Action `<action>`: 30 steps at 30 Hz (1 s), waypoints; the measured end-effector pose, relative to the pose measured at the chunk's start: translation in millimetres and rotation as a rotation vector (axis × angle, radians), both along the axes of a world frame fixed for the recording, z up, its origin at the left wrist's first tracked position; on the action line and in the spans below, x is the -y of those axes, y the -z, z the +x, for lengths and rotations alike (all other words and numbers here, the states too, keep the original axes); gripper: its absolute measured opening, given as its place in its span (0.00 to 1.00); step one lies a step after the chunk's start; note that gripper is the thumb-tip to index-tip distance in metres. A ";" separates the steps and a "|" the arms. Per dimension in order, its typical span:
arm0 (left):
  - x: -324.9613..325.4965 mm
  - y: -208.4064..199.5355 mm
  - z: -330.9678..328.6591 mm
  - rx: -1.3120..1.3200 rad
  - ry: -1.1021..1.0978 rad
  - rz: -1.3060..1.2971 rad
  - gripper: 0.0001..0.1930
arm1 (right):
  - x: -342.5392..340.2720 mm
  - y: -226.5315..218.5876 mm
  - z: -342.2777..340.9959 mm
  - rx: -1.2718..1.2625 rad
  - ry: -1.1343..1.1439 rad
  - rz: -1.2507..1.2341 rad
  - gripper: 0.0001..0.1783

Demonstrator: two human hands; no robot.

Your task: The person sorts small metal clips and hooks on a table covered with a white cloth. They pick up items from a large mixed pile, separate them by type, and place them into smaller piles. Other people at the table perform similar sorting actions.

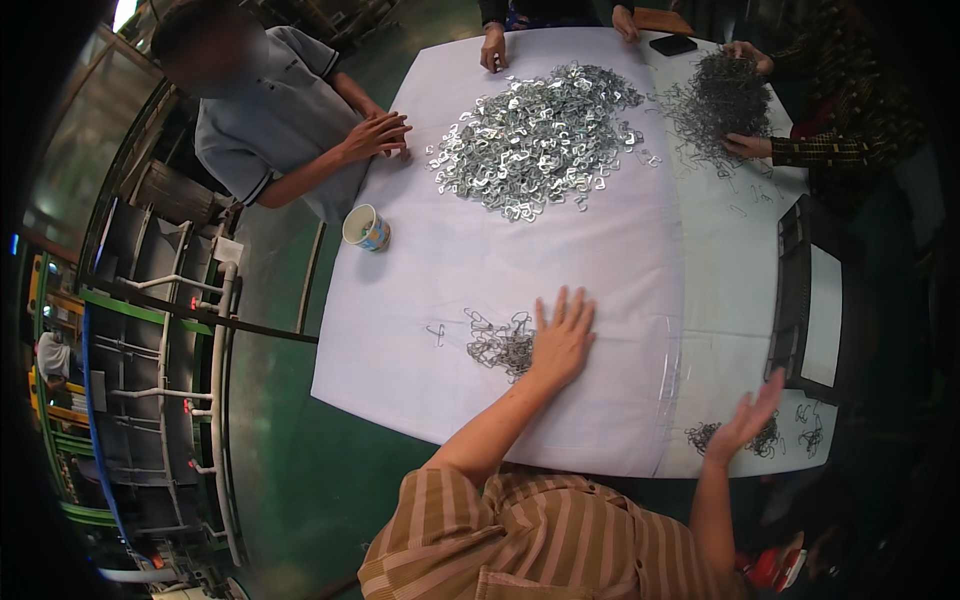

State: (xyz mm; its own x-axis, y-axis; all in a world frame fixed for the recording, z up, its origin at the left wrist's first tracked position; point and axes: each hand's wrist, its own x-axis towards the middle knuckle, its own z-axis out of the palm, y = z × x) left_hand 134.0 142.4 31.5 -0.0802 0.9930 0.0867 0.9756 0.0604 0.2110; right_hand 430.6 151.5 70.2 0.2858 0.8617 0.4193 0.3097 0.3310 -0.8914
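My left hand point(564, 336) lies flat on the white table, palm down with its fingers spread. Against its left side is a small pile of bent wire hooks point(492, 345), partly hidden by the wrist; a few stray hooks point(436, 333) lie farther left. At the near right corner my right hand point(744, 420) is held with fingers stretched out and nothing in it. It covers part of a darker cluster of wire hooks point(767, 438), and smaller clusters point(811, 432) lie to either side.
Across the table spreads a large heap of shiny metal clips point(540, 140). A paper cup point(367, 229) stands near the left edge. A dark-framed tray point(808, 295) sits at the right. One person point(280, 120) stands left; others work behind a tangled wire pile point(728, 95) and a phone point(673, 45).
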 end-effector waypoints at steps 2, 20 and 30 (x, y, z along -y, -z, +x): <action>48.9 19.4 -46.4 -0.026 -0.059 0.016 0.27 | 10.1 10.1 -60.9 0.289 -0.373 -0.100 0.33; 143.5 20.3 -201.9 0.593 0.190 0.081 0.20 | 89.5 48.3 -309.1 0.447 -1.159 -0.099 0.35; -130.5 15.3 -331.7 0.407 -0.148 0.433 0.31 | 5.1 60.0 -244.1 0.826 -0.200 -0.229 0.35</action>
State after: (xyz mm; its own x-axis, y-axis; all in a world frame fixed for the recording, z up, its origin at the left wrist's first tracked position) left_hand -197.6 273.0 16.3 -0.3261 0.8501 0.4135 0.7996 0.0146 0.6004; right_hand 186.4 146.4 10.2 -0.1975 0.9516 0.2357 0.8403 0.2881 -0.4592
